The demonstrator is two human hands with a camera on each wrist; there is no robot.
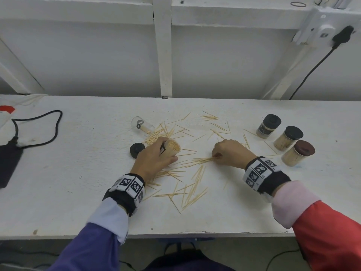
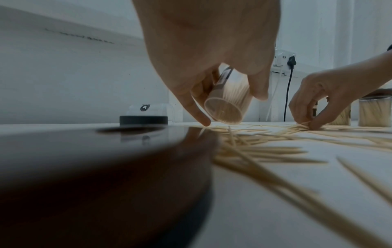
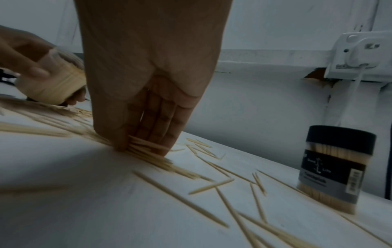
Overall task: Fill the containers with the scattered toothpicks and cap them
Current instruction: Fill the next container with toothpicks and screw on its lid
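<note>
Three capped jars [image 1: 288, 138] beside right hand [image 1: 228, 151] pinching toothpicks [image 1: 203, 160]; left hand [image 1: 154, 159] gripping tilted container [image 1: 172, 148].

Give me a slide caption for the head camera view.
Left hand tilts an open toothpick jar; right hand pinches scattered toothpicks.

I noted a white painted surface [image 1: 78, 202] with a worn front edge. On its far left lay a black pouch [image 1: 7, 165], and a black cord [image 1: 39, 132] looped from it across the surface. At the left edge sat something white with a red patch [image 1: 6, 110]; I could not tell what it was. Behind ran a white wall with a vertical white post [image 1: 163, 45]. Upper right, a white socket box [image 1: 324, 26] carried a black plug [image 1: 342, 36], whose black cable [image 1: 310, 71] dropped behind the surface. A thin dark ring [image 1: 298, 4] lay on the ledge above.
</note>
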